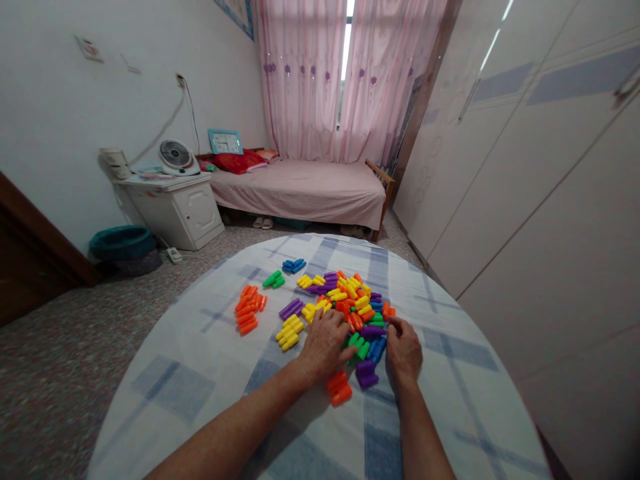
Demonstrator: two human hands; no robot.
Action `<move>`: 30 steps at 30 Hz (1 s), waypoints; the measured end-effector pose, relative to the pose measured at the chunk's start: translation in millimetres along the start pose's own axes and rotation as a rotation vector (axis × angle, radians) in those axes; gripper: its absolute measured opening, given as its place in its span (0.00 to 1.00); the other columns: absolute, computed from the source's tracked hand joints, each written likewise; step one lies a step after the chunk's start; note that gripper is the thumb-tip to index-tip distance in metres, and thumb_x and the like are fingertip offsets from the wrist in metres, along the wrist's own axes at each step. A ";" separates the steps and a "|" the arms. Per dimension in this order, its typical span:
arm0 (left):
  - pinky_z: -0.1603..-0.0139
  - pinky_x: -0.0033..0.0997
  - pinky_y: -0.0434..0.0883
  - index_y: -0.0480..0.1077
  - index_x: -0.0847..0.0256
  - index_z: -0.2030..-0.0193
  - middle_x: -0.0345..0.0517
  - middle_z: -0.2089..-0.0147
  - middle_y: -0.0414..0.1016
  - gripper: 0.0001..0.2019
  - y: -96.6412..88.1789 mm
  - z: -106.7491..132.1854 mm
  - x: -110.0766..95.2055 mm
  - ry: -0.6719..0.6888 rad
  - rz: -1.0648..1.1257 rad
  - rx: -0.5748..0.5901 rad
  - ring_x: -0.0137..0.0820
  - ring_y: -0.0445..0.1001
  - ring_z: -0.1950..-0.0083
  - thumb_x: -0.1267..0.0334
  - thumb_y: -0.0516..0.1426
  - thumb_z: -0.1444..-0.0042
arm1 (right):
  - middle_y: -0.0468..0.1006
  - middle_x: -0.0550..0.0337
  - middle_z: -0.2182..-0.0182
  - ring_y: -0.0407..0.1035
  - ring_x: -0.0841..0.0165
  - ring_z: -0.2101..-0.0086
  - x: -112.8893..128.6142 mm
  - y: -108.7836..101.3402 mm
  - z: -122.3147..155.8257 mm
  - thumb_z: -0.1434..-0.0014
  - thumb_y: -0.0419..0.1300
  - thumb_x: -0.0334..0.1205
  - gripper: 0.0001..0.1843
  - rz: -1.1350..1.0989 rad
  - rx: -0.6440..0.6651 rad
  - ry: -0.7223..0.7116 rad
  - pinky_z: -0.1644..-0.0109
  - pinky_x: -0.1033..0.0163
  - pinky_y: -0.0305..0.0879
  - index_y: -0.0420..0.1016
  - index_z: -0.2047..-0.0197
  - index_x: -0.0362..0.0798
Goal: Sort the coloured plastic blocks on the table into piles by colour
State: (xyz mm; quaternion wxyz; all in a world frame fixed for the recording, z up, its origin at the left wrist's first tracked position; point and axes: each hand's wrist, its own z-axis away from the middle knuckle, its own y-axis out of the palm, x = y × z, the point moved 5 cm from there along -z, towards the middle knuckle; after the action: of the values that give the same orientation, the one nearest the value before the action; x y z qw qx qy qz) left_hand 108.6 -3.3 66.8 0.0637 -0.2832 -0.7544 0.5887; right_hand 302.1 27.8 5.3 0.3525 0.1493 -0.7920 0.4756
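Where blocks [362, 302] lie heaped, left hand [325, 341], right hand [405, 349]

Pink curtains [305, 93], 1 bed [310, 183], speckled floor [145, 293]

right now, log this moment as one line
left hand: near side of colored pile, grip unclear | right hand: beside orange pieces, grip unclear | orange cluster: left of pile, apart | surface: tablecloth
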 end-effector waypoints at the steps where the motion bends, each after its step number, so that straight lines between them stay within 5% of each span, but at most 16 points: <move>1: 0.44 0.47 0.59 0.71 0.58 0.59 0.48 0.55 0.70 0.13 -0.1 0.4 -0.9 0.000 0.010 -0.002 0.40 0.65 0.49 0.54 0.59 0.48 | 0.76 0.55 0.58 0.67 0.64 0.59 -0.1 0.0 -0.2 0.45 0.46 0.42 0.21 -0.001 -0.001 -0.001 0.56 0.62 0.58 0.74 0.55 0.48; 11: 0.41 0.50 0.56 0.71 0.57 0.60 0.49 0.54 0.71 0.15 7.7 -1.6 -7.3 -0.012 0.061 -0.068 0.41 0.65 0.47 0.50 0.56 0.47 | 0.76 0.55 0.57 0.67 0.63 0.60 0.6 -0.1 -0.1 0.45 0.46 0.43 0.22 0.005 -0.002 0.019 0.56 0.62 0.57 0.75 0.54 0.47; 16: 0.41 0.48 0.57 0.71 0.58 0.57 0.49 0.51 0.70 0.12 -1.5 0.0 11.0 -0.104 0.053 -0.175 0.40 0.65 0.47 0.55 0.56 0.45 | 0.76 0.55 0.57 0.68 0.64 0.60 0.7 0.1 -0.3 0.45 0.46 0.42 0.21 0.004 0.000 0.011 0.57 0.63 0.58 0.75 0.55 0.48; 21: 0.47 0.44 0.62 0.71 0.57 0.55 0.48 0.54 0.71 0.15 -5.9 4.1 33.2 -0.095 0.058 -0.134 0.40 0.66 0.50 0.56 0.59 0.49 | 0.76 0.55 0.58 0.68 0.64 0.60 1.1 -0.6 -0.4 0.46 0.46 0.43 0.21 -0.011 -0.005 0.001 0.56 0.63 0.58 0.75 0.55 0.47; 26: 0.50 0.41 0.64 0.72 0.57 0.60 0.47 0.58 0.72 0.11 -3.7 6.2 32.4 -0.073 0.076 -0.083 0.39 0.68 0.53 0.55 0.59 0.49 | 0.76 0.55 0.57 0.68 0.64 0.59 0.3 -0.3 -0.2 0.46 0.47 0.43 0.21 -0.002 -0.002 0.014 0.56 0.62 0.58 0.75 0.55 0.47; 30: 0.51 0.37 0.66 0.72 0.57 0.56 0.47 0.57 0.72 0.14 -16.9 5.5 32.5 -0.124 0.173 -0.174 0.37 0.69 0.54 0.58 0.59 0.48 | 0.76 0.56 0.57 0.67 0.64 0.60 -1.1 0.3 -0.3 0.45 0.46 0.42 0.20 0.012 -0.001 0.010 0.57 0.62 0.58 0.74 0.55 0.49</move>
State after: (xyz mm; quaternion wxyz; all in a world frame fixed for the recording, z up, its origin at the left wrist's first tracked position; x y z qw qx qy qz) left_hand 73.3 5.9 73.1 -0.0590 -0.3147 -0.7780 0.5406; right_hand 302.7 28.1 4.4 0.3537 0.1418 -0.7914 0.4779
